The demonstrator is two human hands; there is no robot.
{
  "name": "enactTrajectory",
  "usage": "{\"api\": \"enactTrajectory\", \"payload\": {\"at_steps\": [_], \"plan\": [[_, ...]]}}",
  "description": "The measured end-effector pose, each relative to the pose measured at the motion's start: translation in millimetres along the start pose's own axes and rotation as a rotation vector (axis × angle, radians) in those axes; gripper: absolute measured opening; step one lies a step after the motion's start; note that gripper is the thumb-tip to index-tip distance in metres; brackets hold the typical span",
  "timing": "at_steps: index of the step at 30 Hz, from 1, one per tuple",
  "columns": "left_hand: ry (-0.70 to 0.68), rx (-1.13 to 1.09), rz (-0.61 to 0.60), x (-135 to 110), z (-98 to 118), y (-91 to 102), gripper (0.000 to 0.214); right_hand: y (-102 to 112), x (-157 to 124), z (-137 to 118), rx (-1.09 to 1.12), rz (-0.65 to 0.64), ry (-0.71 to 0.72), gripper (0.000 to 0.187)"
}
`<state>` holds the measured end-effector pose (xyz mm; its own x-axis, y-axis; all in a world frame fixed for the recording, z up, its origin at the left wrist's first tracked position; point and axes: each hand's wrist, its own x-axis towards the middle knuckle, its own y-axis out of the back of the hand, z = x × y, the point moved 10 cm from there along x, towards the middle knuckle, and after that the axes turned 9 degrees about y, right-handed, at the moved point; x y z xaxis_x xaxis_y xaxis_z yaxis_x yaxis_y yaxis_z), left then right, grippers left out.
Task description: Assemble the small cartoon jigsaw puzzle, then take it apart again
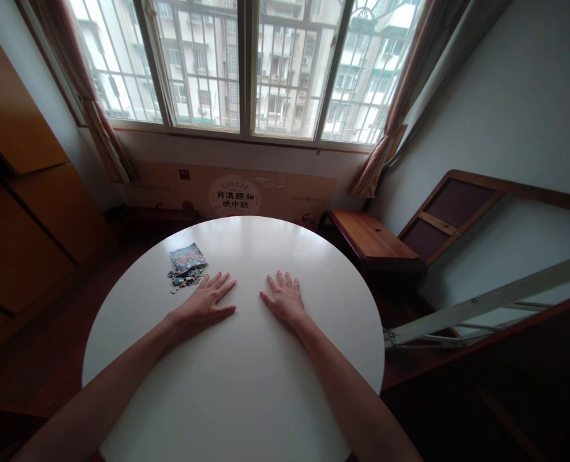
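Both my hands rest palm down on a round white table (237, 378). My left hand (209, 299) lies flat with its fingers spread and nothing in it. Just beyond its fingertips is a small pile of loose jigsaw puzzle pieces (185, 278), dark and blue in colour. A colourful picture sheet or packet (187, 257) leans over the far side of that pile. My right hand (285, 298) is also flat and spread, touching only the tabletop, to the right of my left hand.
Beyond the table a printed cardboard panel (285, 192) stands under the barred window (208, 70). A low wooden bench (371, 234) is at the back right. Wooden cabinets (39, 212) line the left. A pale metal frame (487, 301) slants in from the right.
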<state>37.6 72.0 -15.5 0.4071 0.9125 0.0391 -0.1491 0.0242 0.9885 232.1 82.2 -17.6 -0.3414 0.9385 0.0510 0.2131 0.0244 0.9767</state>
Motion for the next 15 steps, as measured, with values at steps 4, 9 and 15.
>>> {"api": "enactTrajectory", "payload": {"at_steps": [4, 9, 15], "plan": [[0.002, -0.012, -0.003, 0.4, -0.9, -0.9, 0.081, -0.3, 0.4, 0.4, 0.001, 0.003, -0.001, 0.069], [0.004, -0.016, -0.018, -0.1, 0.2, 0.3, 0.082, 0.7, -0.3, -0.1, 0.005, -0.002, -0.004, 0.070], [0.001, -0.011, -0.015, 0.0, -0.1, 0.0, 0.081, 1.9, -1.8, -1.1, -0.001, -0.015, -0.010, 0.069]]}}
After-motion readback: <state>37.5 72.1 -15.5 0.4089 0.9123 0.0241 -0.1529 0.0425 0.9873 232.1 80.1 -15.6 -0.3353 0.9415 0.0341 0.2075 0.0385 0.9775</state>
